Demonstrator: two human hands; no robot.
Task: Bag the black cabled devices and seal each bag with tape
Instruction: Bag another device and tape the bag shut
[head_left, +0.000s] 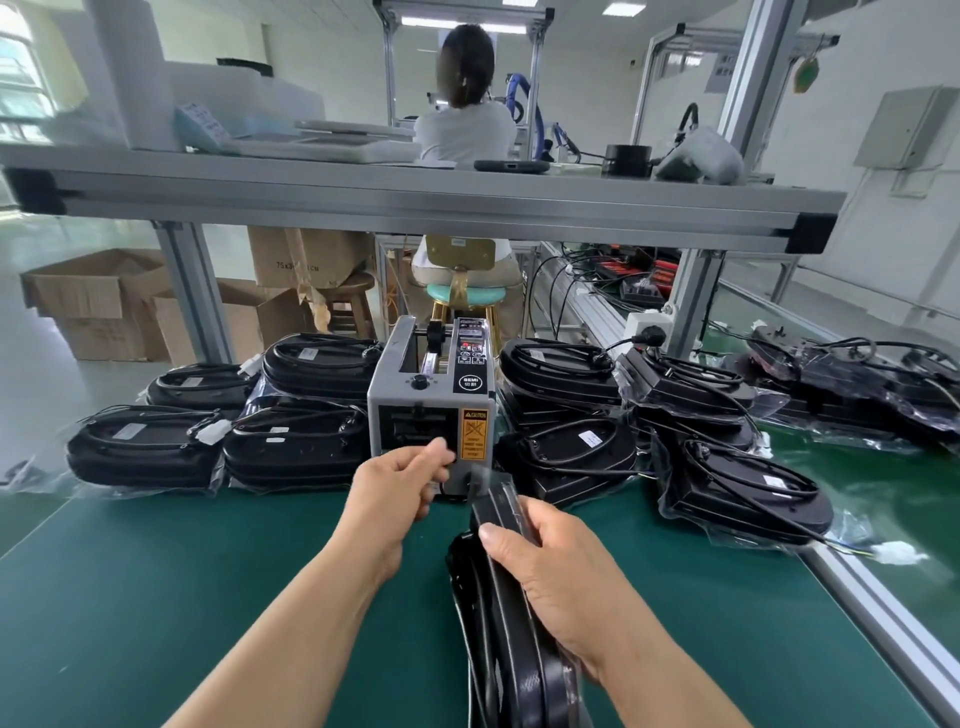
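- Two hands worked: fingers (437, 453) of the left hand (400, 488) bunched together at the tape dispenser (431, 410) mouth; whether they held a strip could not be told.
- The right hand (561, 566) clamped its fingers round the bagged black device (514, 649), which stood on edge on the green surface (208, 571).
- Best, I judged: pull the tape straight, then press it across the bag's flap.

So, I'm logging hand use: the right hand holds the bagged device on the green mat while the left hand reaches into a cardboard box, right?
Wrong place for the left hand: the head view shows it at the front of the grey tape dispenser instead. The rest holds.
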